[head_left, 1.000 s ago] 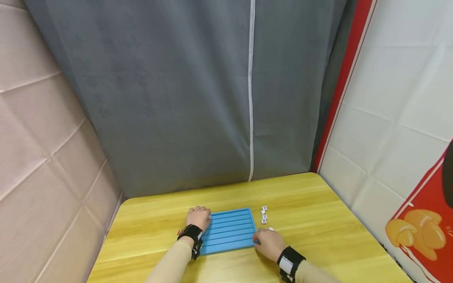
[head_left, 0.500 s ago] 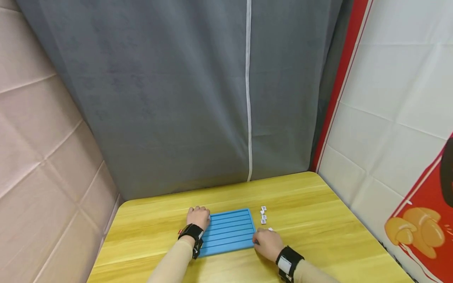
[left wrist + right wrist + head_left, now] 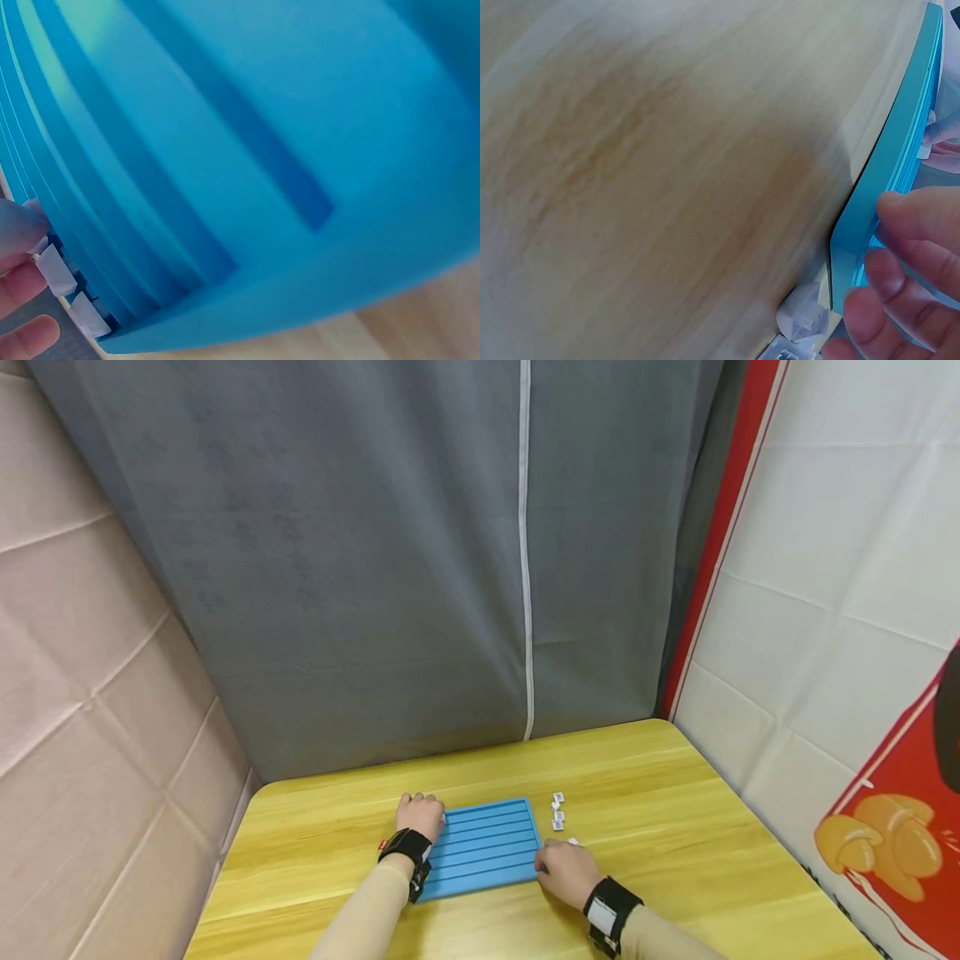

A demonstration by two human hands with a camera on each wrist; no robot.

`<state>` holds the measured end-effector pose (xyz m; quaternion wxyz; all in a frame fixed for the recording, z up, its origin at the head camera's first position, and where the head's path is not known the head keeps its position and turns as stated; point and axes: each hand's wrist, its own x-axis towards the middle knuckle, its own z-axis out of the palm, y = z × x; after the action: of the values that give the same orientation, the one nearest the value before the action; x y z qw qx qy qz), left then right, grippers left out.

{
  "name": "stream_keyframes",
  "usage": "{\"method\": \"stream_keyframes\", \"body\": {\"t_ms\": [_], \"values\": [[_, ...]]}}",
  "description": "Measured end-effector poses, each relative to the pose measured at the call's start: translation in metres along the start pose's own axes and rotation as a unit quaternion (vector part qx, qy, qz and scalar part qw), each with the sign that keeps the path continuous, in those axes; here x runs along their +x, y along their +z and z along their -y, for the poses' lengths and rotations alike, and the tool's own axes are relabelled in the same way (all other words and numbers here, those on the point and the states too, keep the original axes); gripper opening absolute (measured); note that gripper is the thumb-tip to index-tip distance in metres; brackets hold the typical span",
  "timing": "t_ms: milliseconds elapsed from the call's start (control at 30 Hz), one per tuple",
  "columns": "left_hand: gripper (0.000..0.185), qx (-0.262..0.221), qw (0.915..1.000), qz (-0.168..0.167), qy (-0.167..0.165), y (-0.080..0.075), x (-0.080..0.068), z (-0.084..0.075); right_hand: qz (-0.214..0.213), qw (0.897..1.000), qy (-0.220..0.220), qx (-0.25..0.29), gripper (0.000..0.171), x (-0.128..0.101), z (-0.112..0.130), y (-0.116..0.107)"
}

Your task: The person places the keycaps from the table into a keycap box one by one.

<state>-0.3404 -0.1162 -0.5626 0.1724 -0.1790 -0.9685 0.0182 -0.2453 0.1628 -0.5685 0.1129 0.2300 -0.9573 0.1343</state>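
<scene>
A blue grooved tray (image 3: pixel 486 847) lies flat on the yellow wooden table (image 3: pixel 675 827). My left hand (image 3: pixel 420 817) grips the tray's far left corner. In the left wrist view its fingertips (image 3: pixel 19 247) curl at the tray's (image 3: pixel 247 150) edge, next to two small white tiles (image 3: pixel 58 271). My right hand (image 3: pixel 566 867) holds the near right corner. In the right wrist view its fingers (image 3: pixel 911 262) pinch the tray's thin blue side (image 3: pixel 889 172). A few small white tiles (image 3: pixel 558 814) lie loose on the table just right of the tray.
A grey curtain (image 3: pixel 450 568) hangs behind the table's far edge. A padded wall stands to the left and a white and red banner (image 3: pixel 862 652) to the right. One white tile (image 3: pixel 802 319) lies beside the right hand's fingers.
Both hands stay at the same tray corners. The view has shifted slightly, and the tray and tiles have not visibly moved.
</scene>
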Motion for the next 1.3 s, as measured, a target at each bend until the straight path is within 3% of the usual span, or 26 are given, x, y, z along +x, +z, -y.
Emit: {"method": "stream_keyframes", "body": {"t_ms": [300, 467, 567, 733, 967, 1167, 1300], "values": [[0.007, -0.029, 0.9995, 0.003, -0.014, -0.005, -0.002, -0.001, 0.002, 1.000, 0.000, 0.000, 0.012, 0.000, -0.001, 0.000], [0.006, -0.045, 0.9989, -0.001, -0.012, -0.008, -0.012, -0.003, 0.020, 1.000, 0.004, 0.005, 0.011, -0.004, -0.001, 0.000], [0.013, -0.064, 0.9979, -0.005, -0.003, -0.018, -0.026, -0.007, 0.031, 0.999, 0.002, 0.010, 0.009, -0.003, -0.001, 0.000], [0.020, -0.094, 0.9953, 0.000, 0.022, -0.035, -0.060, -0.015, 0.027, 1.000, -0.001, 0.009, 0.008, 0.001, 0.002, -0.002], [0.021, -0.107, 0.9929, 0.009, 0.051, -0.039, -0.105, -0.025, 0.019, 1.000, 0.004, 0.015, 0.008, 0.002, 0.001, -0.003], [0.020, -0.114, 0.9925, 0.014, 0.042, -0.034, -0.121, -0.030, 0.021, 0.997, 0.068, 0.042, 0.006, 0.010, -0.018, -0.015], [0.020, -0.111, 0.9932, 0.000, 0.034, -0.028, -0.127, -0.029, 0.036, 0.992, 0.110, 0.049, 0.007, 0.015, -0.036, -0.023]]}}
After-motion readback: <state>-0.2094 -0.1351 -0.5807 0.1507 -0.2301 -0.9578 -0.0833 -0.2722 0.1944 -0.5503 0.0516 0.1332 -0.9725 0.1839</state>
